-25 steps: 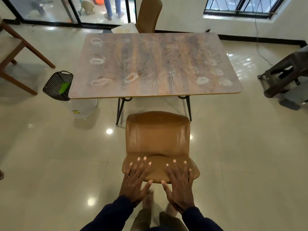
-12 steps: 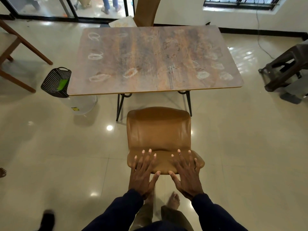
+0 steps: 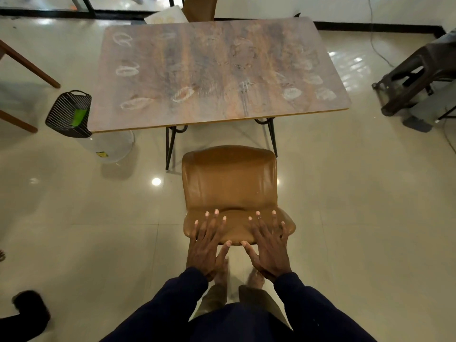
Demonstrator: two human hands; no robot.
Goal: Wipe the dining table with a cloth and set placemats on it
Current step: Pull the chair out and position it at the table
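Observation:
The wooden dining table stands ahead, its top marked with several white chalky smears. A tan leather chair stands between me and the table, its back toward me. My left hand and my right hand are spread flat, fingers apart, over the chair's top edge, holding nothing. A black wire basket with something green inside sits on a clear tub at the table's left corner. A pale flat sheet pokes out behind the table's far edge. I see no cloth.
A second tan chair stands behind the table. Wooden chair legs are at the left, a dark plastic stool at the right. A dark shape lies on the glossy tiled floor at bottom left.
I have stepped closer, so the table and chair look larger and the view tilts down. Both hands stay spread over the chair back. A dark shape entered at bottom left.

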